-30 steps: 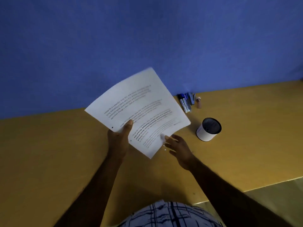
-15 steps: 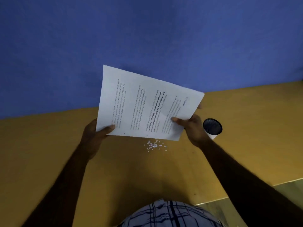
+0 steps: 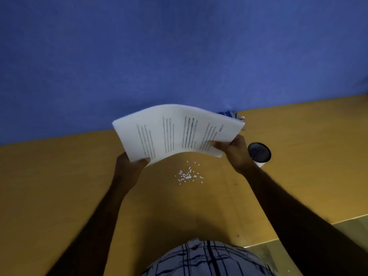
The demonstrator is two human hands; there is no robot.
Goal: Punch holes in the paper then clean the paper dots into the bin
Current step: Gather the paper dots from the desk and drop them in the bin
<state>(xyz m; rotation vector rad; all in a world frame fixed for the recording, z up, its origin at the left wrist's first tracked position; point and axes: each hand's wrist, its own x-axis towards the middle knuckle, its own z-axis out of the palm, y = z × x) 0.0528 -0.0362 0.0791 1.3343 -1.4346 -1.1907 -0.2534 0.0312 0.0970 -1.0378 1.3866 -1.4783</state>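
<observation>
A white printed sheet of paper (image 3: 175,132) is held above the yellow table (image 3: 59,186), bowed upward in an arch. My left hand (image 3: 129,168) grips its near left corner. My right hand (image 3: 235,152) grips its near right edge. Below the sheet, a small scatter of white paper dots (image 3: 188,175) lies on the table between my hands. A small white cylindrical bin (image 3: 258,153) with a dark inside stands just right of my right hand, partly hidden by it.
A blue wall (image 3: 179,56) backs the table. Blue pens or markers (image 3: 229,114) peek out behind the sheet's far right corner. The table's near edge (image 3: 298,230) runs at the lower right, with floor beyond it. My checked shirt (image 3: 207,259) fills the bottom.
My right hand took hold of the paper, which both hands turned sideways and lowered toward flat, bowing it. The paper dots came into sight beneath it.
</observation>
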